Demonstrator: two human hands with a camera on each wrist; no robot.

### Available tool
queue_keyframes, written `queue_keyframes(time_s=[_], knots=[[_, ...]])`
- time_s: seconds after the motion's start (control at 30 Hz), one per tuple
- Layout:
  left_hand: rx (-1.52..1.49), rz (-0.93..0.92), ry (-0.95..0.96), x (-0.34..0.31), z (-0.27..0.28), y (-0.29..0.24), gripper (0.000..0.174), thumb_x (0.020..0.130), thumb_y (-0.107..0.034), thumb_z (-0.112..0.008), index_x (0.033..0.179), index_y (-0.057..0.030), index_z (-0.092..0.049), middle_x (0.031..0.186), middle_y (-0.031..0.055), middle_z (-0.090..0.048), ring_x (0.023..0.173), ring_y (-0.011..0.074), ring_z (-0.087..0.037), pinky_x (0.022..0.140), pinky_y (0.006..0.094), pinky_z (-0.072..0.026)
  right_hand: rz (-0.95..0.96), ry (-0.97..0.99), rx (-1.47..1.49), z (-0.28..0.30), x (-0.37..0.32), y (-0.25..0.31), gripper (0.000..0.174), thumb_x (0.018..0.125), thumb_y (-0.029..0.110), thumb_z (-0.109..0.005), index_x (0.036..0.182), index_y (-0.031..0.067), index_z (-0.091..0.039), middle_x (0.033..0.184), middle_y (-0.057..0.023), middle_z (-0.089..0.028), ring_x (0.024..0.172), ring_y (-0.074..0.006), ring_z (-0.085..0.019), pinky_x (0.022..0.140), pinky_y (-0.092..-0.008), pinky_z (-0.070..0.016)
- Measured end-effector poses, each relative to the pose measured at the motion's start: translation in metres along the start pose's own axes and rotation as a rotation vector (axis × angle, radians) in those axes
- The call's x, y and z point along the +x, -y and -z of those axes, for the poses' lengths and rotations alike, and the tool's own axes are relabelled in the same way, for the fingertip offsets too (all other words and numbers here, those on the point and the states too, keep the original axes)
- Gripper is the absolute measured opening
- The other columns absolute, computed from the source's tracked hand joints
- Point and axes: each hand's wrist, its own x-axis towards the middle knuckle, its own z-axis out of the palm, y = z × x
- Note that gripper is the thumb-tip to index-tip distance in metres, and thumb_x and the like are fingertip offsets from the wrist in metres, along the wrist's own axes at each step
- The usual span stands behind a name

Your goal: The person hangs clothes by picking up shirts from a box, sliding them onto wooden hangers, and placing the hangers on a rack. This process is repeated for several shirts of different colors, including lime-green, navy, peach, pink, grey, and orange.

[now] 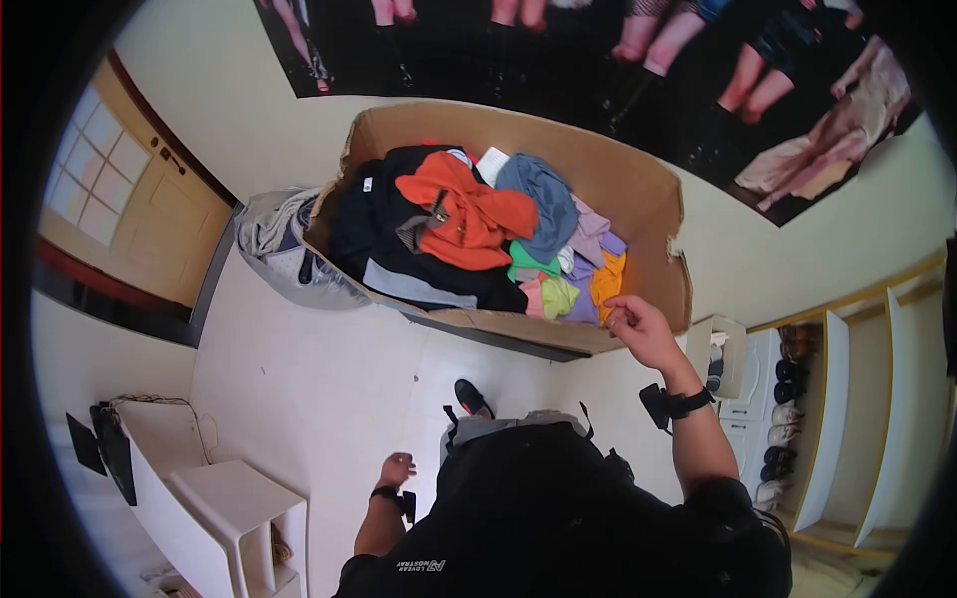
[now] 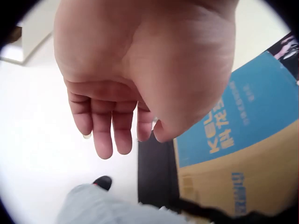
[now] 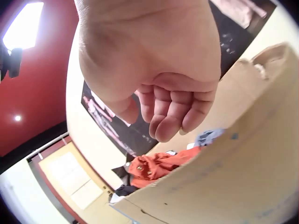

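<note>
A large cardboard box (image 1: 399,130) holds piled clothes: an orange garment (image 1: 469,214) on black cloth (image 1: 384,224), a grey-blue one (image 1: 538,204), and smaller green, purple and yellow-orange pieces (image 1: 608,279). Over the box's near right edge is my right hand (image 1: 638,329), fingers loosely bent; in the right wrist view this hand (image 3: 154,70) holds nothing, above the box wall (image 3: 224,163). My left hand (image 1: 398,468) hangs low beside my body, away from the box. The left wrist view shows that hand (image 2: 140,70) empty with relaxed fingers, beside the box's blue printed side (image 2: 243,112).
A clear plastic bag of cloth (image 1: 284,244) leans at the box's left end. Shelves with shoes (image 1: 783,419) stand at the right, beside a small bin (image 1: 733,349). White furniture (image 1: 229,498) is at lower left, a door (image 1: 150,219) at upper left.
</note>
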Motion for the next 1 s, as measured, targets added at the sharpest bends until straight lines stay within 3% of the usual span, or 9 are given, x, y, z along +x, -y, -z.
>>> queue_keyframes(time_s=[0.13, 0.27, 0.4, 0.47, 0.57, 0.67, 0.87, 0.93, 1.0], knots=[[-0.177, -0.248, -0.153, 0.042, 0.028, -0.093, 0.025, 0.092, -0.020, -0.051, 0.103, 0.0019, -0.055, 0.085, 0.0114, -0.061, 0.076, 0.0187, -0.062, 0.067, 0.0301, -0.0545, 0.222, 0.119, -0.316, -0.062, 0.099, 0.074, 0.049, 0.079, 0.014, -0.067, 0.122, 0.0025, -0.048, 0.095, -0.0067, -0.059, 0.075, -0.0120, -0.058, 0.068, -0.0261, -0.0481], [-0.378, -0.371, -0.203, 0.025, 0.031, -0.147, 0.020, 0.090, -0.013, -0.049, 0.104, 0.0005, -0.056, 0.087, 0.0097, -0.060, 0.077, 0.0179, -0.061, 0.068, 0.0299, -0.0537, 0.622, -0.070, -0.616, -0.147, 0.194, 0.086, 0.059, 0.071, 0.023, -0.072, 0.122, 0.0051, -0.049, 0.102, -0.0146, -0.061, 0.081, -0.0334, -0.062, 0.071, -0.0355, -0.0499], [-0.215, -0.380, -0.243, -0.021, 0.016, -0.133, 0.021, 0.089, -0.012, -0.050, 0.106, -0.0002, -0.055, 0.088, 0.0091, -0.061, 0.078, 0.0170, -0.061, 0.069, 0.0293, -0.0525, 0.384, 0.189, -0.793, -0.168, 0.245, 0.099, 0.043, 0.070, 0.019, -0.068, 0.110, 0.0064, -0.058, 0.094, -0.0177, -0.062, 0.091, -0.0339, -0.062, 0.080, -0.0407, -0.0494], [-0.350, -0.282, -0.277, -0.077, -0.001, -0.147, 0.023, 0.091, -0.017, -0.049, 0.108, -0.0019, -0.054, 0.090, 0.0074, -0.062, 0.080, 0.0164, -0.062, 0.076, 0.0315, -0.0505, 0.850, -0.187, -0.208, -0.156, 0.216, 0.130, 0.033, 0.075, 0.019, -0.065, 0.103, 0.0025, -0.060, 0.091, -0.0163, -0.064, 0.086, -0.0373, -0.062, 0.080, -0.0399, -0.0489], [-0.515, -0.264, -0.289, -0.140, -0.021, -0.178, 0.027, 0.091, -0.017, -0.051, 0.113, -0.0010, -0.053, 0.095, 0.0113, -0.062, 0.082, 0.0196, -0.063, 0.082, 0.0320, -0.0498, 0.979, -0.188, 0.154, -0.120, 0.140, 0.164, 0.030, 0.071, 0.009, -0.064, 0.100, -0.0004, -0.059, 0.095, -0.0191, -0.061, 0.087, -0.0373, -0.061, 0.078, -0.0398, -0.0492], [-0.772, -0.507, -0.062, -0.197, -0.048, -0.225, 0.035, 0.092, -0.019, -0.052, 0.123, -0.0027, -0.048, 0.107, 0.0133, -0.060, 0.099, 0.0222, -0.061, 0.093, 0.0331, -0.0454, 1.155, 0.066, 0.087, -0.115, 0.104, 0.154, 0.032, 0.070, 0.009, -0.067, 0.099, -0.0011, -0.059, 0.094, -0.0182, -0.060, 0.085, -0.0344, -0.061, 0.075, -0.0363, -0.0492], [-0.047, -1.115, -0.951, -0.288, -0.092, -0.271, 0.042, 0.094, -0.020, -0.051, 0.132, -0.0040, -0.041, 0.124, 0.0132, -0.053, 0.115, 0.0220, -0.052, 0.100, 0.0339, -0.0399, 1.130, 0.754, 0.191, -0.135, 0.043, 0.123, 0.040, 0.065, 0.009, -0.075, 0.099, -0.0020, -0.057, 0.095, -0.0156, -0.060, 0.083, -0.0296, -0.062, 0.070, -0.0311, -0.0492], [-0.938, -1.153, -0.391, -0.276, -0.097, -0.246, 0.044, 0.095, -0.018, -0.048, 0.136, -0.0033, -0.036, 0.137, 0.0099, -0.042, 0.122, 0.0200, -0.045, 0.105, 0.0344, -0.0360, 1.138, 0.862, 0.242, -0.152, 0.029, 0.118, 0.045, 0.063, 0.009, -0.076, 0.102, -0.0024, -0.056, 0.097, -0.0149, -0.061, 0.084, -0.0298, -0.062, 0.072, -0.0303, -0.0493], [-0.928, -1.160, -0.450, -0.295, -0.095, -0.248, 0.043, 0.094, -0.016, -0.049, 0.134, -0.0029, -0.039, 0.134, 0.0122, -0.045, 0.122, 0.0210, -0.045, 0.103, 0.0355, -0.0380, 0.769, 1.101, 0.361, -0.160, 0.013, 0.128, 0.050, 0.060, 0.009, -0.077, 0.103, -0.0031, -0.055, 0.096, -0.0153, -0.061, 0.084, -0.0292, -0.062, 0.072, -0.0306, -0.0493]])
